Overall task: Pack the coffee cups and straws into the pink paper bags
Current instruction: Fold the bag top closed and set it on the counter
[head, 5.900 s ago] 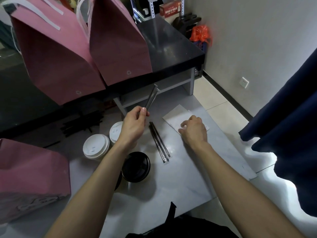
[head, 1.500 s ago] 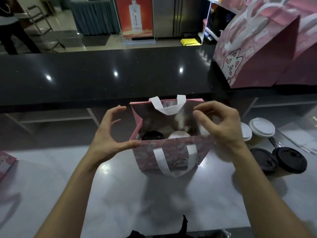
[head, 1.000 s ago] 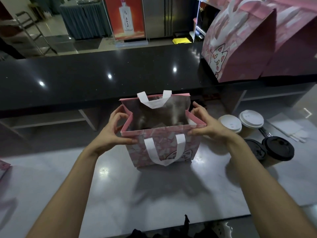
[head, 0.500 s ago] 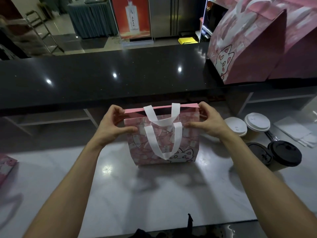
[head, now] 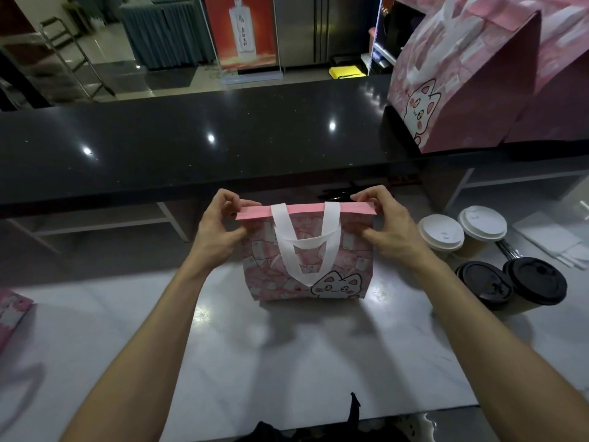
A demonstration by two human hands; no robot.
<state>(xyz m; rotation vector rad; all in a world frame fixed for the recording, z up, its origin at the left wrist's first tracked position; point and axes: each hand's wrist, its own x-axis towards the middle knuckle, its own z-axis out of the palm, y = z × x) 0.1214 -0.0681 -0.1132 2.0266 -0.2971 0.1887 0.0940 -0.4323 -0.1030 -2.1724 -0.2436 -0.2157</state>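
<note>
Both hands' fingers (head: 231,199) pinch the pink bag's (head: 306,266) folded top.

Dim shop interior, pale marble worktop (head: 287,362) in front.
Glossy black counter (head: 191,148) behind it w/ ceiling-light glints; beyond: red bottle poster (head: 242,30), grey draped table (head: 165,36), steel fridge doors (head: 318,27), metal rack (head: 67,59) at left, tiled floor (head: 165,78).

Left hand (head: 216,231) and right hand (head: 390,231) pinch the pink bag's (head: 306,269) folded top
</note>
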